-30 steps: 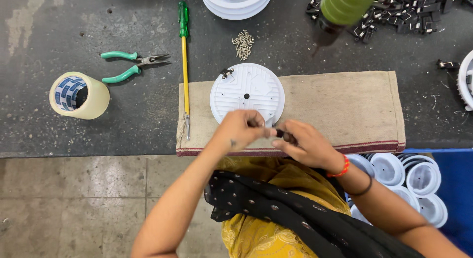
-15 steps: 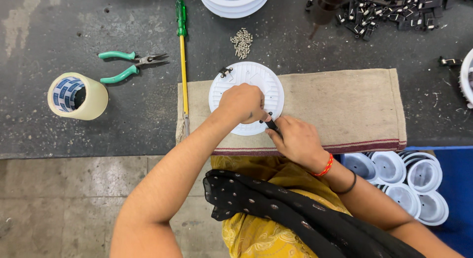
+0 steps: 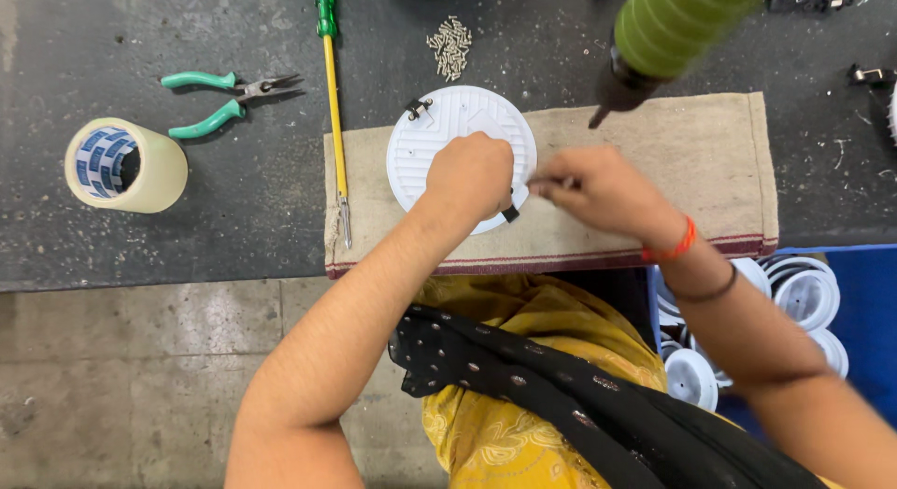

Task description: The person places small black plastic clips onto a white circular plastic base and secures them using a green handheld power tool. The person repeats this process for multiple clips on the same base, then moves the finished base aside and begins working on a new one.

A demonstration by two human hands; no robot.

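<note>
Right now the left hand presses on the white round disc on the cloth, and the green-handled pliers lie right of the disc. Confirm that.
Not quite. The left hand does press on the white round disc on the cloth, but the green-handled pliers lie left of the disc, beyond the long screwdriver. The head view shows this.

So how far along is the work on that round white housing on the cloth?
One black clip already sits on the far rim of the round white housing. In hand: the left hand presses the housing down on the cloth while the right hand pinches a small part at its edge. The screw pile and the hanging green driver lie untouched.
</note>
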